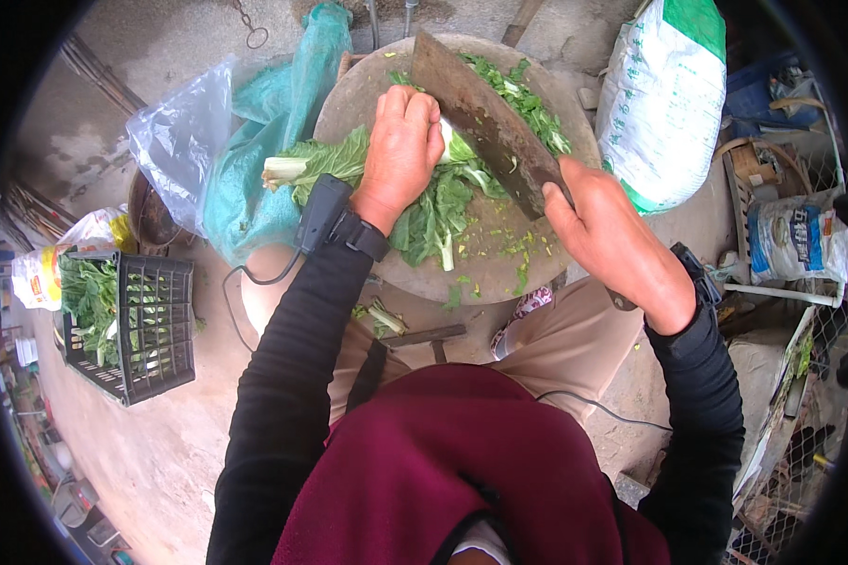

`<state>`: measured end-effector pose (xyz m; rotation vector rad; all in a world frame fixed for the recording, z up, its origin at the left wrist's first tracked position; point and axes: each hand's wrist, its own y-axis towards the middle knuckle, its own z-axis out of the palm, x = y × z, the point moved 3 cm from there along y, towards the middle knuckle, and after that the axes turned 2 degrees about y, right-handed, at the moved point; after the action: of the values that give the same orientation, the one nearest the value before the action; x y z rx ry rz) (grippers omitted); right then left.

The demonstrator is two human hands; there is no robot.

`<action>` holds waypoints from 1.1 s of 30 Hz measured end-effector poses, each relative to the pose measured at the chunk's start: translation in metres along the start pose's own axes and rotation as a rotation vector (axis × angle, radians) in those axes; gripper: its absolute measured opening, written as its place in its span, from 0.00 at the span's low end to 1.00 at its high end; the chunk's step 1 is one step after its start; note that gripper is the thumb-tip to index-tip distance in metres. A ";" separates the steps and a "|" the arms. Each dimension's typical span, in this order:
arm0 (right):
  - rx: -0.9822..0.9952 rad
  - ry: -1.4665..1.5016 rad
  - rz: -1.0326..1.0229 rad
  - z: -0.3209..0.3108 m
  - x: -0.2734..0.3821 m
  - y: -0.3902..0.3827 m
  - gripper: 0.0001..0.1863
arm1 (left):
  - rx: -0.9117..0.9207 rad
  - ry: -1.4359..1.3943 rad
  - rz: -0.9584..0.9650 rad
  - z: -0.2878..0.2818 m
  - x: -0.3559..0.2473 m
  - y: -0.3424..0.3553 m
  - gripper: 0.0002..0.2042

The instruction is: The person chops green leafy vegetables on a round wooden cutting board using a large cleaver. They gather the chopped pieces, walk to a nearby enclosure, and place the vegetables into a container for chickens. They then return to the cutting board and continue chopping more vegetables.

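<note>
Leafy greens lie on the round block at upper centre, gripped by the left hand while the right hand holds a cleaver; the step appears to be chopping, and the next cut likely requires left-hand clearance.

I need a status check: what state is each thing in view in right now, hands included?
Left hand: fingers curled, on the leafy greens
Right hand: closed on the cleaver
Cleaver: held, blade stained
Leafy greens: lying on the round board
Chopped greens: loose, beyond the blade
Round board: littered with green bits
Black crate: loaded with leafy stalks
Teal bag: crumpled
</note>
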<state>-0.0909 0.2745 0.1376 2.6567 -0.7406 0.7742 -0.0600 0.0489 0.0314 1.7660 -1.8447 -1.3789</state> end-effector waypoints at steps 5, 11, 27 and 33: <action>-0.075 0.028 0.074 0.056 -0.027 0.044 0.12 | 0.092 0.023 -0.032 0.004 0.003 0.000 0.08; -0.138 0.097 0.086 0.068 -0.034 0.060 0.12 | 0.020 0.011 -0.001 -0.003 0.000 0.002 0.08; -0.094 0.189 0.163 0.092 -0.034 0.071 0.12 | 0.133 0.017 -0.042 -0.003 -0.005 0.002 0.07; -0.169 0.139 0.043 0.049 -0.015 0.040 0.11 | 0.097 0.022 -0.034 -0.030 -0.006 -0.005 0.08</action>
<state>-0.1032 0.2277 0.0937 2.4173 -0.7909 0.8569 -0.0334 0.0415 0.0459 1.8595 -1.9090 -1.2970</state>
